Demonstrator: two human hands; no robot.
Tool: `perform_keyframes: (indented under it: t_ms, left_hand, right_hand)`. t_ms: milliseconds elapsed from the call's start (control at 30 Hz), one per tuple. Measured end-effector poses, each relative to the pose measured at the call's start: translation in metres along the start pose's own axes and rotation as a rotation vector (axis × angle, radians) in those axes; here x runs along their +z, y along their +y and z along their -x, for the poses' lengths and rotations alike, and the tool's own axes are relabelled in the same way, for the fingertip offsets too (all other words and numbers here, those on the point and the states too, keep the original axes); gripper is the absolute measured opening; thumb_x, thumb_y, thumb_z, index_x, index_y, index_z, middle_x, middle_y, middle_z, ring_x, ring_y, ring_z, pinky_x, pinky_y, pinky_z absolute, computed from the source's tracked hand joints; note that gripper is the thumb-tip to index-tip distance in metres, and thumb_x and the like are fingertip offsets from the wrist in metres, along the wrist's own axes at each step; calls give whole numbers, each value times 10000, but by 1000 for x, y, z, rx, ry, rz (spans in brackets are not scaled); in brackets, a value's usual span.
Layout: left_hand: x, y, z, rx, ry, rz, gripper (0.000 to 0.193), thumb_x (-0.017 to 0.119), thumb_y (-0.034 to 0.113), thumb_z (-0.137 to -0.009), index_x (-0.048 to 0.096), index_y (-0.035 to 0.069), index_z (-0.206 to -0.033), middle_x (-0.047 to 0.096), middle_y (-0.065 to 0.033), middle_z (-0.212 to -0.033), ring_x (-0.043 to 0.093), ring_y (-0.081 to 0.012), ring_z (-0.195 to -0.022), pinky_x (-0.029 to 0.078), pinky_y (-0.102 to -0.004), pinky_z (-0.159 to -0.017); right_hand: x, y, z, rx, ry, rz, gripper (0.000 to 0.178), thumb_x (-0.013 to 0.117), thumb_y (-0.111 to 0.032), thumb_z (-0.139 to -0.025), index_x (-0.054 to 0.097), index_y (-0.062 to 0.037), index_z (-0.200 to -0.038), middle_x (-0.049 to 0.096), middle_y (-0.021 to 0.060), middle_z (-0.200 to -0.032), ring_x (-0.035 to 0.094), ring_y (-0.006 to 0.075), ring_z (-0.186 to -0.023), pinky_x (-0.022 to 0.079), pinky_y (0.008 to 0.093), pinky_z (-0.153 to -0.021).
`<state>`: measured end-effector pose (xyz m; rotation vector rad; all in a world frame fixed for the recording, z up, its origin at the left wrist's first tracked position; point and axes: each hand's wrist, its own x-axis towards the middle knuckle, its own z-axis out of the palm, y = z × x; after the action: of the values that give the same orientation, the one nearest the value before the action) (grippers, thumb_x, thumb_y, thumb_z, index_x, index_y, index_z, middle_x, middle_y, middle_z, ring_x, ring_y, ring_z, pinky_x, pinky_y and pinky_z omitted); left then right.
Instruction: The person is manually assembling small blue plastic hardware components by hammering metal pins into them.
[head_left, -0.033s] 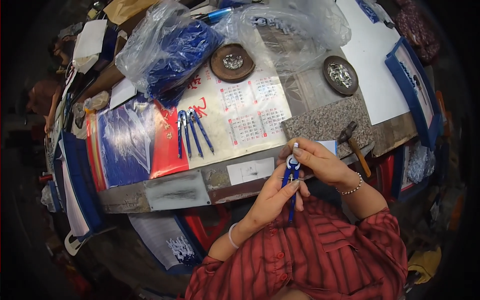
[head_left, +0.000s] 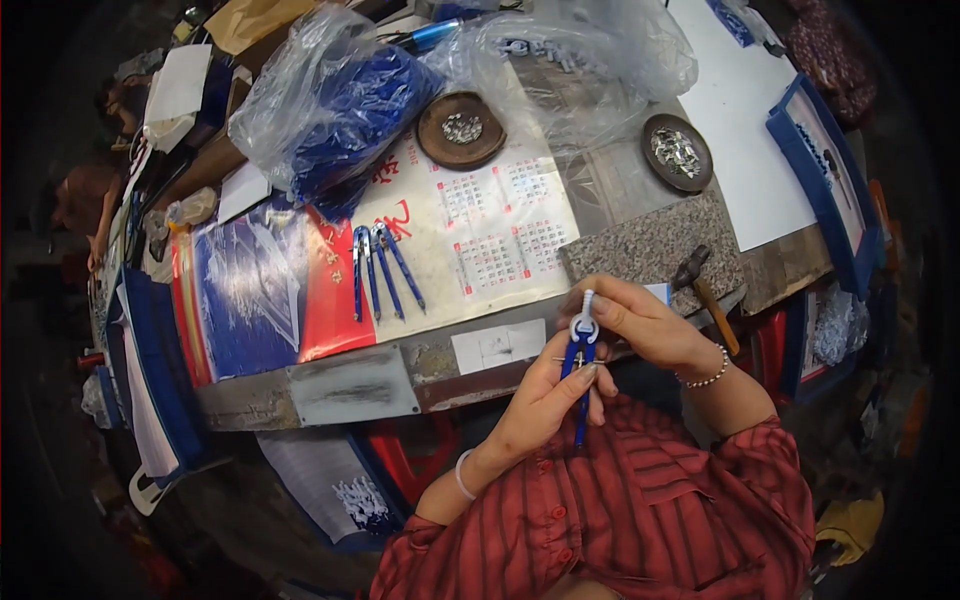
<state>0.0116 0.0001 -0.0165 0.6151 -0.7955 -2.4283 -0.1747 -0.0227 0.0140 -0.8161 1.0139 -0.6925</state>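
Observation:
My left hand is closed around a blue drawing compass, its thumb lying across the legs. The blue legs point down toward my shirt. A white ringed head with a ribbed handle tops the compass, and a thin metal cross-screw shows between the legs. My right hand is curled at the white handle, thumb on its right side and fingers behind it. Part of that grip is hidden. On the table to the left lie several similar blue compasses, side by side on a printed sheet.
Two round brown dishes, a left one and a right one, hold small metal parts. A hammer rests by a granite slab. Plastic bags crowd the back. Blue trays stand right and left.
My right thumb and fingers have shifted slightly on the white handle, so more of it shows. My left hand keeps its hold on the compass.

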Motion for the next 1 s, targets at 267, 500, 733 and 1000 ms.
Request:
perform_keyframes:
  t_ms: [267, 500, 733, 1000]
  left_hand:
    - [-2, 9, 5, 66, 98, 67, 447, 452, 105, -946, 286, 19, -1352, 573, -149, -907, 580, -183, -646, 480, -258, -637]
    - [-3, 8, 5, 93, 127, 45, 445, 451, 103, -948, 288, 23, -1353, 576, -146, -906, 580, -180, -650, 486, -269, -644]
    - [-3, 10, 5, 75, 134, 50, 436, 449, 111, -952, 292, 28, -1350, 576, -141, -906, 581, -175, -658, 484, -262, -652]
    - [-2, 9, 4, 73, 93, 58, 435, 448, 113, -954, 292, 30, -1351, 573, -139, -909, 584, -169, -661, 483, -259, -653]
  right_hand:
    - [-146, -34, -7, -325, 802, 950, 266, 559, -130, -863, 533, 5, -1090, 605, 90, -975, 558, 142, -722, 456, 281, -680]
    - [-196, -26, -38, -286, 891, 1483, 183, 593, -92, -767, 549, 4, -916, 579, 180, -851, 558, 368, -813, 437, 437, -732]
    - [-214, -32, -43, -423, 860, 1323, 166, 608, -92, -782, 558, 19, -894, 599, 156, -759, 587, 307, -702, 457, 371, -656]
    - [-219, -39, -32, -325, 843, 678, 96, 602, -72, -827, 588, 23, -818, 574, 18, -655, 533, 73, -594, 434, 227, -551]
